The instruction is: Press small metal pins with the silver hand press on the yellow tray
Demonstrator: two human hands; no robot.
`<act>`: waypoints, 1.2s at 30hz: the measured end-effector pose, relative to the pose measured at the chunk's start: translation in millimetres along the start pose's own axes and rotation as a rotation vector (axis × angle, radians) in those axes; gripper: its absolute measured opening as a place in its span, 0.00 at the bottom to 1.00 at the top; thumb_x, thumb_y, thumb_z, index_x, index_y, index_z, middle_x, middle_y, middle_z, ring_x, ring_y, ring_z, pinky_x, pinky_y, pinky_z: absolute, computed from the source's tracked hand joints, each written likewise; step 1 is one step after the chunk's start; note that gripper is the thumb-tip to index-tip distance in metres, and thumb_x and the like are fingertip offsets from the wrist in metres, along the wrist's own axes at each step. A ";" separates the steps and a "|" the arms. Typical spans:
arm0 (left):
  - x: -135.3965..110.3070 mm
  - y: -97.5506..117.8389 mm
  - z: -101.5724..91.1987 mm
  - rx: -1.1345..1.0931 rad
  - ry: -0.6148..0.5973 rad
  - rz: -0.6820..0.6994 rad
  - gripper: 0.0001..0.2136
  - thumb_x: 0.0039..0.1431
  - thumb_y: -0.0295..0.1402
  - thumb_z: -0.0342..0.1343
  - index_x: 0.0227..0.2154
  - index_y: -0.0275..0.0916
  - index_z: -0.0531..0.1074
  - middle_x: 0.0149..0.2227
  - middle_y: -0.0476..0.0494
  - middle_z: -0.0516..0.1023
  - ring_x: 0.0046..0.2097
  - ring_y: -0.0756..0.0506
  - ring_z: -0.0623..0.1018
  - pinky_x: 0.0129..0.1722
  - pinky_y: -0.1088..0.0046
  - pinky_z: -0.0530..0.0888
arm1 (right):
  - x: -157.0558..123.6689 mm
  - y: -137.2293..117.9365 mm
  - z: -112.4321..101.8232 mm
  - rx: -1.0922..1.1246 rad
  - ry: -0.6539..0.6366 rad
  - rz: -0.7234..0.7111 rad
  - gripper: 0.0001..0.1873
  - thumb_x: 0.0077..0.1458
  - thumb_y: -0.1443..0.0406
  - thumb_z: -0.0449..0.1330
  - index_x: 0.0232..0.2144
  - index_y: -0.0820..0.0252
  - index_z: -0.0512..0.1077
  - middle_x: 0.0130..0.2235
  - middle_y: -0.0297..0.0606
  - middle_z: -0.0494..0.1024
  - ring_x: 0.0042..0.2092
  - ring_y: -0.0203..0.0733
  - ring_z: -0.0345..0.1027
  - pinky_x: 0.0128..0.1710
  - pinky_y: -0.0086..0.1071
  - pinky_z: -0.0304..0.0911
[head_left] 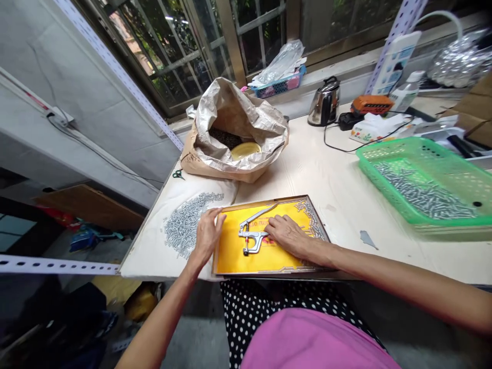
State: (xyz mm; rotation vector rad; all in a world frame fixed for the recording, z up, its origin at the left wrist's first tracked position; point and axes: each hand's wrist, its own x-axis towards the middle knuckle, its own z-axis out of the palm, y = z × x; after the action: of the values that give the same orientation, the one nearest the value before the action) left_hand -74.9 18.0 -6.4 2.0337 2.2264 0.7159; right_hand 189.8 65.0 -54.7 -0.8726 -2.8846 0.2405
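A shallow tray (315, 217) with a thin brown rim and a yellow lining lies at the table's front edge. On the lining rests a pair of silver snap pliers (253, 236), its handles spread and its jaw toward the left. My right hand (288, 234) is closed with curled fingers around the lower handle's end; the palm hides part of it. At the tray's left rim is my left hand (207, 233), thumb and fingers closed over the edge. Small silver screw-like pieces (313, 221) lie along the tray's right side. A pile of similar pieces (186, 223) spreads beside my left hand.
An open paper sack (230, 164) with dark contents and a yellow dish (246, 150) stands behind the tray. Right of it are a green basket (423, 218) of silver pieces, a steel kettle (325, 102) and a cable. Small green scissors (178, 175) lie at the left edge.
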 end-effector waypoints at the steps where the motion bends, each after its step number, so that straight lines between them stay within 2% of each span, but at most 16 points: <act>1: -1.7 -11.2 -8.7 0.037 0.014 -0.053 0.13 0.65 0.33 0.51 0.46 0.36 0.78 0.48 0.36 0.79 0.50 0.40 0.78 0.54 0.61 0.72 | -1.1 -0.7 -0.2 -0.004 -0.015 0.018 0.09 0.66 0.70 0.50 0.39 0.61 0.71 0.41 0.43 0.76 0.43 0.45 0.66 0.43 0.39 0.55; 4: -12.0 -43.7 -25.5 0.209 0.018 -0.205 0.13 0.64 0.31 0.51 0.42 0.34 0.80 0.43 0.36 0.80 0.48 0.39 0.77 0.53 0.62 0.71 | -18.0 4.7 -10.3 -0.019 -0.025 0.082 0.12 0.65 0.72 0.46 0.35 0.59 0.68 0.33 0.38 0.75 0.35 0.42 0.65 0.40 0.38 0.52; 8: -23.6 -72.3 -25.1 0.350 -0.077 -0.272 0.14 0.64 0.32 0.50 0.42 0.36 0.80 0.42 0.37 0.79 0.49 0.38 0.74 0.52 0.64 0.68 | -55.5 23.4 -32.4 -0.036 0.131 0.090 0.12 0.67 0.65 0.46 0.33 0.56 0.65 0.31 0.35 0.73 0.32 0.41 0.63 0.35 0.36 0.50; 12: -14.4 -76.7 -9.5 0.369 -0.106 -0.285 0.15 0.66 0.32 0.48 0.41 0.37 0.80 0.43 0.36 0.79 0.49 0.37 0.72 0.48 0.63 0.68 | -72.7 27.4 -42.2 -0.069 0.222 0.081 0.12 0.67 0.66 0.45 0.31 0.55 0.64 0.29 0.34 0.72 0.28 0.40 0.61 0.33 0.35 0.48; 16: 10.2 -72.6 10.4 0.393 -0.090 -0.354 0.14 0.67 0.37 0.49 0.38 0.35 0.79 0.45 0.33 0.77 0.52 0.35 0.70 0.44 0.62 0.69 | -62.9 11.9 -40.7 -0.105 0.313 0.064 0.12 0.68 0.67 0.45 0.35 0.56 0.66 0.31 0.35 0.73 0.29 0.41 0.63 0.34 0.36 0.49; 19: 27.3 -71.9 22.9 0.421 -0.073 -0.442 0.12 0.65 0.36 0.52 0.38 0.35 0.77 0.48 0.30 0.76 0.54 0.33 0.69 0.43 0.62 0.69 | -49.3 -1.0 -32.6 -0.041 0.234 0.001 0.12 0.68 0.67 0.45 0.35 0.56 0.66 0.32 0.35 0.74 0.32 0.41 0.65 0.36 0.36 0.49; 22: 36.8 -74.8 29.1 0.428 -0.091 -0.476 0.10 0.64 0.34 0.52 0.39 0.35 0.76 0.49 0.30 0.76 0.54 0.32 0.70 0.43 0.62 0.69 | -44.3 -2.5 -24.3 0.011 0.127 -0.031 0.11 0.67 0.69 0.44 0.36 0.55 0.65 0.33 0.35 0.74 0.34 0.41 0.66 0.38 0.37 0.48; 25: 38.3 -81.7 28.4 0.427 -0.138 -0.431 0.10 0.64 0.31 0.50 0.40 0.35 0.76 0.47 0.32 0.77 0.52 0.34 0.71 0.42 0.63 0.69 | -57.7 10.6 -27.7 -0.006 0.076 -0.003 0.10 0.65 0.70 0.45 0.35 0.55 0.64 0.31 0.34 0.72 0.33 0.41 0.65 0.38 0.37 0.46; 29: 36.8 -89.3 19.9 0.400 -0.153 -0.332 0.12 0.63 0.30 0.48 0.37 0.35 0.78 0.45 0.34 0.78 0.51 0.36 0.73 0.42 0.64 0.69 | -86.4 26.2 -48.3 -0.074 0.096 0.103 0.10 0.66 0.70 0.46 0.34 0.55 0.64 0.30 0.34 0.70 0.30 0.41 0.62 0.37 0.37 0.46; 31: 36.6 -84.7 13.0 0.339 -0.087 -0.294 0.11 0.62 0.30 0.49 0.37 0.36 0.78 0.44 0.35 0.79 0.50 0.36 0.73 0.45 0.63 0.69 | -91.6 25.1 -54.6 -0.101 0.136 0.126 0.10 0.66 0.69 0.46 0.34 0.56 0.64 0.31 0.35 0.71 0.31 0.42 0.63 0.37 0.37 0.47; 33: 34.6 -69.9 5.5 0.199 0.007 -0.293 0.10 0.61 0.32 0.52 0.36 0.37 0.78 0.41 0.37 0.80 0.46 0.38 0.75 0.45 0.64 0.70 | -87.6 19.8 -53.7 -0.109 0.176 0.125 0.10 0.67 0.69 0.47 0.35 0.56 0.65 0.32 0.36 0.72 0.33 0.42 0.63 0.37 0.37 0.47; 35: 27.6 -45.2 -0.3 -0.055 0.055 -0.344 0.11 0.58 0.37 0.55 0.35 0.37 0.79 0.36 0.41 0.81 0.39 0.42 0.77 0.42 0.66 0.71 | -77.3 14.0 -46.7 -0.103 0.191 0.115 0.10 0.67 0.69 0.47 0.36 0.57 0.66 0.32 0.36 0.73 0.33 0.42 0.63 0.37 0.37 0.47; 36: 21.7 -30.4 -1.6 -0.216 0.037 -0.384 0.12 0.57 0.39 0.57 0.34 0.36 0.79 0.34 0.42 0.81 0.35 0.44 0.77 0.38 0.68 0.72 | -71.0 11.6 -42.0 -0.098 0.186 0.108 0.11 0.67 0.70 0.47 0.36 0.57 0.67 0.32 0.36 0.73 0.33 0.41 0.63 0.37 0.36 0.46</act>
State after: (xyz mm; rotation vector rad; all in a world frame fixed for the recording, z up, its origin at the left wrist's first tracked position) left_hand -106.8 37.2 -10.0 1.4497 2.3393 0.9062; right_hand 261.4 39.8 -20.4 -1.0105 -2.6999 0.0252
